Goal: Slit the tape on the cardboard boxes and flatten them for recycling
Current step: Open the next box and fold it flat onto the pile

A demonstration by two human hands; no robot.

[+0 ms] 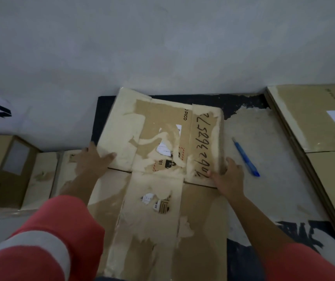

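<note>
Head view: I am watching the left hand point(94, 159) pressing the flattened box point(158, 138), fingers straight, while the right hand point(230, 178) is pinching its right edge, fingers curled.

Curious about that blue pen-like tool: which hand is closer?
Right. The right hand sits just beside the blue tool; the left hand rests on the opposite edge of the box.

Two hands point(93, 161) point(230, 179), one blue pen-like tool point(245, 157), one standing box point(6, 169), at least three flattened boxes point(158, 149) point(324, 126) point(41, 179).

Plain storage or packing room: bare grey wall point(162, 37), cardboard boxes point(0, 169) beside a worn mat point(263, 151).
</note>
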